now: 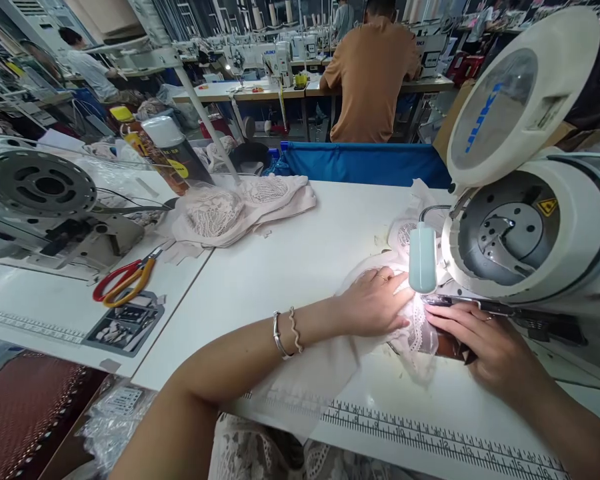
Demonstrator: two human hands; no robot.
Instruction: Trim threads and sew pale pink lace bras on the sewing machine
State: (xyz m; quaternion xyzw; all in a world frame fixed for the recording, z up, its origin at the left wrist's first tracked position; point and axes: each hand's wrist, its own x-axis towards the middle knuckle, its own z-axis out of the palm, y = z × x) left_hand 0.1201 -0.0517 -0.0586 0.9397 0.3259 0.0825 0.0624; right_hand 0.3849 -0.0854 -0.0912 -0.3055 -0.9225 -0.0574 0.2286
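Pale pink lace fabric, apparently part of a bra, lies under the needle area of a white sewing machine. My left hand rests flat on this fabric, left of the needle area, with its fingers stretched out. On the other side, my right hand has extended fingers whose tips touch the fabric's right edge beside the presser area; its thumb is mostly hidden. A pale green lamp box hangs just above, its light washing out the stitching spot. Sheer cloth trails from the fabric over the table's front edge.
A lace bra lies at the back left, near scissors with red and orange handles. Two spray cans stand behind. Another machine is at the left. A printed ruler runs along the front edge. Beyond sits a person.
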